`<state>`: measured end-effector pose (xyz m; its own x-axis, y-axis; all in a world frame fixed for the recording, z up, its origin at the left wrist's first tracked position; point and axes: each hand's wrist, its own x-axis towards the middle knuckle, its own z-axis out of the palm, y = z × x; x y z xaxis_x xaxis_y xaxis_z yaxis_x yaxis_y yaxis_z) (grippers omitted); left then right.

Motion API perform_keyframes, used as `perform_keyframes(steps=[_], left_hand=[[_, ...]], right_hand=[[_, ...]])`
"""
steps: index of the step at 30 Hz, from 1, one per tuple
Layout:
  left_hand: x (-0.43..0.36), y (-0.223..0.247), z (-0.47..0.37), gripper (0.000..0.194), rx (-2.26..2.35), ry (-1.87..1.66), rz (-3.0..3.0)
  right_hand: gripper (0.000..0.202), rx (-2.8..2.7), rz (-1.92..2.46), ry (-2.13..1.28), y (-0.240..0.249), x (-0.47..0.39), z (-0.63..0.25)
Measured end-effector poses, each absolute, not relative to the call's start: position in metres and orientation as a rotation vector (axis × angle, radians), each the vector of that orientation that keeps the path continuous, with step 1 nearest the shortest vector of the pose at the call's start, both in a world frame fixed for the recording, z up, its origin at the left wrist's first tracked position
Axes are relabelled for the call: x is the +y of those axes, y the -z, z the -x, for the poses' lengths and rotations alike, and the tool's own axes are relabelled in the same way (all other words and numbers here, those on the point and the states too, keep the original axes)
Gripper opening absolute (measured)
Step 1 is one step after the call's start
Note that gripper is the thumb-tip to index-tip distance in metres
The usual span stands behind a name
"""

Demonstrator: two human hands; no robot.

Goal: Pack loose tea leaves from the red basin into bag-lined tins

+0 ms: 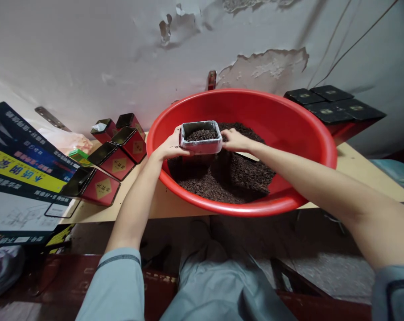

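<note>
My left hand [172,145] is closed around the left end of a rectangular tea tin [205,148], holding it over a big red basin [242,208]. A whitish plastic liner is folded over the tin's rim, and dark tea leaves [202,134] lie inside. My right hand [236,140] is at the tin's right end with its fingers curled together; dark leaves show at the fingertips, partly hidden. Loose tea leaves [218,185] are spread over the basin's bottom. Beneath my right wrist a flat pale piece [248,156] lies on the leaves, mostly covered by the arm.
Several open red-and-black tins [118,165] stand left of the basin on the wooden table [101,214]. A small green box [79,156] and a large printed carton [28,165] are farther left. Several dark-lidded tins [335,104] stand at the right, by the peeling wall [105,53].
</note>
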<state>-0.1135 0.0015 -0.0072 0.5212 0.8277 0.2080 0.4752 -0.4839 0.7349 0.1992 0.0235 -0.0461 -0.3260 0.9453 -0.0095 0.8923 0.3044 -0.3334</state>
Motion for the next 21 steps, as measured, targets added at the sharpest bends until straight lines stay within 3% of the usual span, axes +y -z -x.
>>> perform_keyframes(steps=[3,8,21], left_hand=[[-0.001,0.005,0.112,0.137,1.028,-0.756,-2.149],[-0.002,0.005,0.112,0.134,1.005,-0.766,-2.15],[-0.002,0.006,0.114,0.132,1.038,-0.781,-2.16]], right_hand=[[0.102,-2.61,1.675,-0.592,0.082,0.015,-0.196],[0.144,-2.708,1.719,-0.671,0.098,-0.003,-0.175],[0.154,-2.92,1.744,-1.012,0.088,-0.03,-0.164]])
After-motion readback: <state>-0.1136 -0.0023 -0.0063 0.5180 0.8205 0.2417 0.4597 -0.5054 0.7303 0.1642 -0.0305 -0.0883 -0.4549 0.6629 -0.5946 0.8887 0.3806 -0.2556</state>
